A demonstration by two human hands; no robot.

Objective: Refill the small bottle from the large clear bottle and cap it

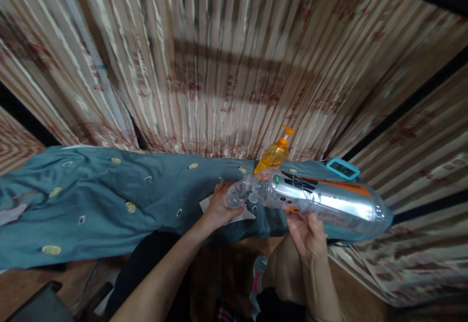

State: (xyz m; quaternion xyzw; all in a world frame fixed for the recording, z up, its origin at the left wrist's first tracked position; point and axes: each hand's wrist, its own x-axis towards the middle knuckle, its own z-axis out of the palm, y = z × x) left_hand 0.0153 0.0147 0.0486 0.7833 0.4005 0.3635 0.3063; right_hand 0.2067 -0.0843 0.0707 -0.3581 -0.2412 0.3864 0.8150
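My right hand [306, 231] is wrapped under a large clear plastic bottle [329, 201] with a silver, black and orange label, holding it on its side with the mouth pointing left. My left hand [221, 206] grips a small clear glass or cup [237, 195] at the bottle's mouth. Both are held just above the near edge of a table covered by a teal patterned cloth [109, 200]. A white paper [234, 214] lies on the cloth under my left hand.
An orange pump bottle [274, 153] stands on the cloth behind the hands. A small blue-framed digital clock [342, 168] sits at the right end. Striped beige and red curtains [219, 58] hang behind. My knees and a wooden floor [226, 268] show below.
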